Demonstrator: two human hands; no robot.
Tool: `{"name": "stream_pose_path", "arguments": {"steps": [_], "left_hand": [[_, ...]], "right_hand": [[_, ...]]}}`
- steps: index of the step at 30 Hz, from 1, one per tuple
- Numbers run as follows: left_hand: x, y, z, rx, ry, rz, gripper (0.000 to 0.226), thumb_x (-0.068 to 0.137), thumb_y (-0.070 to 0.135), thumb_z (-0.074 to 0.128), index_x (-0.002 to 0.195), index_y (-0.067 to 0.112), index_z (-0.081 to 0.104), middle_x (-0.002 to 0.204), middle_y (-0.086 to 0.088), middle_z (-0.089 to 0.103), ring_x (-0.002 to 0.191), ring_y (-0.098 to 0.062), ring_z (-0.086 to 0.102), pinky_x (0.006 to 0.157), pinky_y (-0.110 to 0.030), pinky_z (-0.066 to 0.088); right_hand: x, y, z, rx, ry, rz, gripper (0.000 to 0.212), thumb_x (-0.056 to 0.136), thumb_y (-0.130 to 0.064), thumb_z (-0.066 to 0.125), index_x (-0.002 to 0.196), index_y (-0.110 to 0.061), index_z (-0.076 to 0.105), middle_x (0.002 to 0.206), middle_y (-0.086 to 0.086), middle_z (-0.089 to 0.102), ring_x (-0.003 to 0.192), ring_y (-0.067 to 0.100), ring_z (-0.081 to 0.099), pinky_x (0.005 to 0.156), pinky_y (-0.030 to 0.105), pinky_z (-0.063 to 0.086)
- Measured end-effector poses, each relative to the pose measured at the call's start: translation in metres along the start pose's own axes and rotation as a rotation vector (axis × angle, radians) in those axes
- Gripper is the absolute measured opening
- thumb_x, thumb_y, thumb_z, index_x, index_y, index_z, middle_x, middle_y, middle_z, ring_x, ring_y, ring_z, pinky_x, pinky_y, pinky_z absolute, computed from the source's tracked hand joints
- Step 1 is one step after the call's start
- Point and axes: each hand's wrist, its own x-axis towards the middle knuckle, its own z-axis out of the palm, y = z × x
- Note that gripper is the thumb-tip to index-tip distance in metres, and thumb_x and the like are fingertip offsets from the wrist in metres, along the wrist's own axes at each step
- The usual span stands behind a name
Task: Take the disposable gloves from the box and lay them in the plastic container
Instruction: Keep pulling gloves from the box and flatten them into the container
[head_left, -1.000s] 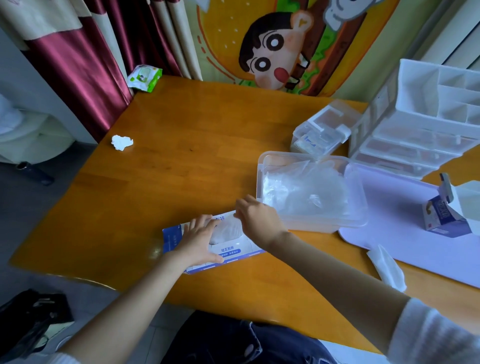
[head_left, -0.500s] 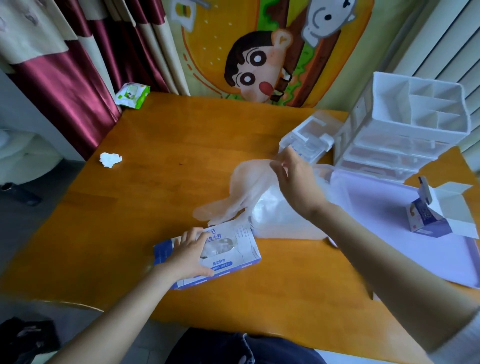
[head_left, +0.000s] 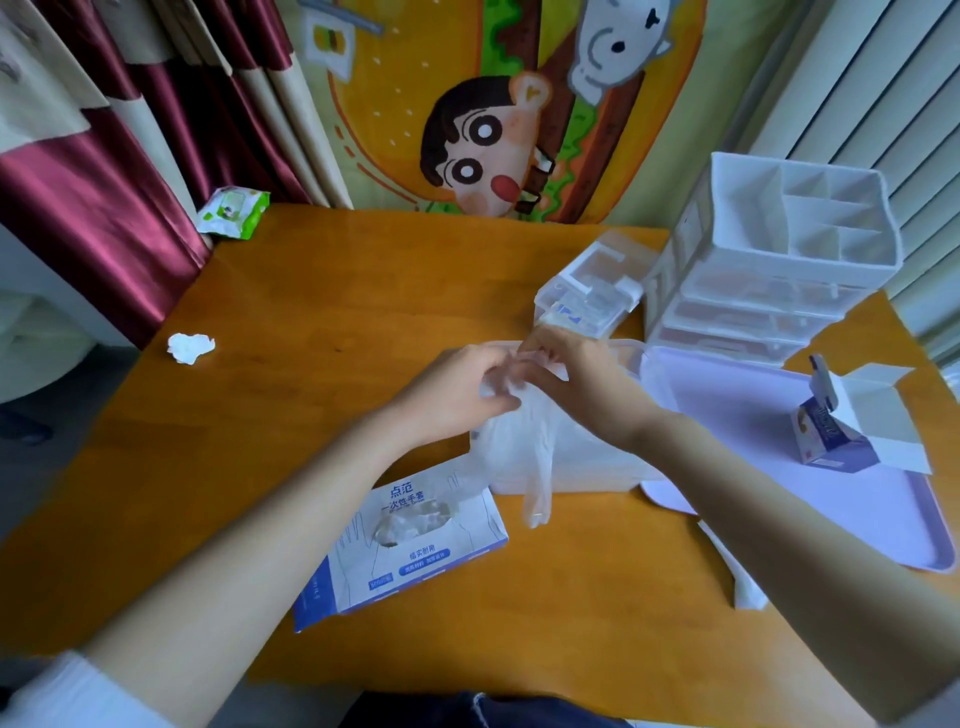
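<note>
**glove held over the plastic container, not yet laid in**

- wooden table (head_left: 322, 312): carries everything. landmark for these notes is the plastic container (head_left: 597, 475), mid-table, mostly hidden under hands and film.
- purple tray (head_left: 779, 415): touching or just beside the container's right side; cannot tell which.
- white drawer organiser (head_left: 779, 270): behind the container, to the right.
- glove box (head_left: 410, 545): near and left of the container, lying flat, more gloves puffing out of its top slot.
- left hand (head_left: 457, 389) and right hand (head_left: 576, 379): both above the container's far-left part, fingertips drawn together, each pinching the top of one glove.
- glove (head_left: 537, 488): clear thin film. it hangs from the pinch, crosses the container's near wall, and its lowest end dangles past that wall towards the box.
- crumpled tissue (head_left: 190, 347): well left of the container.

handling, my judgement: almost weightless, limp, crinkly, likely clingy with static and slippery between dry fingers. no stiffness, so it will fold or bunch wherever it is let go. best held at the cuff edge with two spaced pinches, spread wide, then lowered flat so the trailing fingers drop inside the walls. film tears if yanked; a draught could shift it.
</note>
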Motion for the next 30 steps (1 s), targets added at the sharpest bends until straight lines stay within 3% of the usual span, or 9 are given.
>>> {"name": "stream_pose_path", "arguments": {"steps": [5, 9, 11, 13, 16, 19, 23, 27, 30], "left_hand": [[0.013, -0.008, -0.005, -0.127, 0.074, -0.040, 0.013, 0.089, 0.022, 0.064, 0.089, 0.008, 0.065, 0.091, 0.000, 0.067, 0.090, -0.010, 0.060, 0.078, -0.023, 0.046], [0.016, -0.004, -0.005, -0.375, 0.067, -0.054, 0.005, 0.091, 0.013, 0.062, 0.086, 0.016, 0.062, 0.082, 0.010, 0.060, 0.072, 0.012, 0.055, 0.070, -0.005, 0.042], [0.019, -0.003, -0.002, -0.505, 0.057, -0.068, 0.005, 0.091, 0.012, 0.062, 0.088, 0.016, 0.061, 0.080, 0.008, 0.060, 0.071, 0.007, 0.056, 0.070, -0.007, 0.042], [0.022, -0.003, 0.001, -0.571, 0.043, -0.085, 0.005, 0.091, 0.011, 0.062, 0.088, 0.015, 0.062, 0.078, 0.006, 0.060, 0.072, 0.002, 0.057, 0.071, -0.010, 0.043], [0.027, -0.011, 0.004, -0.515, 0.061, -0.121, 0.009, 0.092, 0.011, 0.060, 0.093, 0.002, 0.062, 0.078, 0.002, 0.063, 0.073, -0.002, 0.059, 0.071, -0.010, 0.044], [0.036, -0.028, 0.008, -0.383, 0.101, -0.241, 0.009, 0.092, 0.013, 0.060, 0.093, 0.005, 0.061, 0.086, -0.005, 0.065, 0.081, -0.012, 0.061, 0.072, -0.018, 0.047], [0.054, -0.028, 0.008, -0.245, 0.215, -0.346, 0.025, 0.088, 0.019, 0.066, 0.107, 0.017, 0.052, 0.117, -0.003, 0.055, 0.107, -0.016, 0.053, 0.075, -0.019, 0.043], [0.065, 0.014, 0.003, -0.152, 0.193, 0.031, 0.087, 0.074, 0.030, 0.082, 0.143, 0.029, 0.029, 0.145, 0.009, 0.031, 0.132, -0.008, 0.029, 0.102, -0.026, 0.029], [0.073, 0.033, 0.004, -0.019, 0.198, 0.245, 0.065, 0.075, 0.027, 0.080, 0.132, 0.025, 0.047, 0.130, 0.008, 0.051, 0.126, -0.009, 0.042, 0.103, -0.030, 0.033]], "right_hand": [[-0.009, 0.030, -0.005, 0.243, 0.330, 0.335, 0.025, 0.087, -0.023, 0.067, 0.095, -0.011, 0.046, 0.074, -0.008, 0.047, 0.066, 0.003, 0.048, 0.062, 0.010, 0.039], [-0.025, 0.047, -0.003, 0.438, -0.001, 0.377, 0.028, 0.092, -0.038, 0.056, 0.079, -0.013, 0.052, 0.070, -0.003, 0.049, 0.063, 0.000, 0.049, 0.064, 0.015, 0.042], [-0.032, 0.046, 0.001, 0.662, -0.153, 0.447, 0.034, 0.089, -0.044, 0.057, 0.103, -0.015, 0.061, 0.098, 0.000, 0.068, 0.092, 0.009, 0.064, 0.085, 0.025, 0.052], [-0.031, 0.050, 0.003, 0.755, -0.150, 0.440, 0.040, 0.085, -0.038, 0.062, 0.111, -0.008, 0.063, 0.109, 0.010, 0.068, 0.102, 0.019, 0.065, 0.089, 0.029, 0.052], [-0.021, 0.053, -0.002, 0.864, 0.067, 0.480, 0.041, 0.078, -0.024, 0.071, 0.090, 0.014, 0.060, 0.084, 0.013, 0.055, 0.083, 0.019, 0.058, 0.076, 0.022, 0.052], [-0.013, 0.054, -0.018, 0.705, 0.263, 0.537, 0.017, 0.081, -0.008, 0.071, 0.071, -0.002, 0.059, 0.070, 0.008, 0.056, 0.062, 0.009, 0.060, 0.063, 0.018, 0.049], [-0.002, 0.048, -0.049, 0.346, 0.406, 0.433, 0.029, 0.080, -0.005, 0.072, 0.064, -0.022, 0.055, 0.062, -0.005, 0.061, 0.052, -0.004, 0.058, 0.058, 0.010, 0.044], [0.004, 0.034, -0.061, -0.086, 0.308, 0.167, 0.032, 0.078, -0.003, 0.069, 0.065, -0.028, 0.053, 0.066, -0.016, 0.052, 0.064, 0.003, 0.053, 0.059, 0.009, 0.036], [0.001, 0.029, -0.055, -0.214, 0.200, 0.042, 0.014, 0.081, -0.012, 0.072, 0.092, -0.015, 0.065, 0.084, -0.010, 0.058, 0.079, 0.018, 0.060, 0.066, 0.027, 0.044]]}}
